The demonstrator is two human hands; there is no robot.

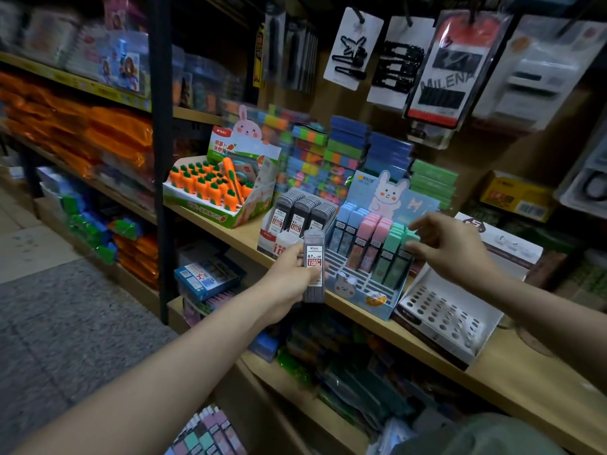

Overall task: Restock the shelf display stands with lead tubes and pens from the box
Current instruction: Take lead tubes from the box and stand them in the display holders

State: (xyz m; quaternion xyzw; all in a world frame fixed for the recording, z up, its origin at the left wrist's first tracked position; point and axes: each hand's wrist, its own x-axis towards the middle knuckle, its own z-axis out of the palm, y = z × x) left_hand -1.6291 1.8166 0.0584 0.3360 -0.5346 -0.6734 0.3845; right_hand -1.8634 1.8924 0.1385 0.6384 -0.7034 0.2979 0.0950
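Note:
My left hand (289, 274) grips a dark grey lead tube (313, 266) with a red "100" label, upright, just in front of the grey lead-tube stand (297, 218). That stand holds rows of the same grey tubes. To its right the blue rabbit display stand (371, 254) carries blue, pink and green lead tubes, with bare slots at its front. My right hand (450, 244) reaches over it, fingers on the top of a green tube (405, 254) in the right-hand rows. A white pen stand (450, 318) with round holes sits further right.
The wooden shelf (525, 382) bears a carrot-eraser display (216, 188) on the left and stacked colourful erasers (328, 152) behind. Carded hair clips (354, 47) hang above. A black upright post (161, 159) stands left. At the bottom, a box of pastel tubes (207, 435) shows.

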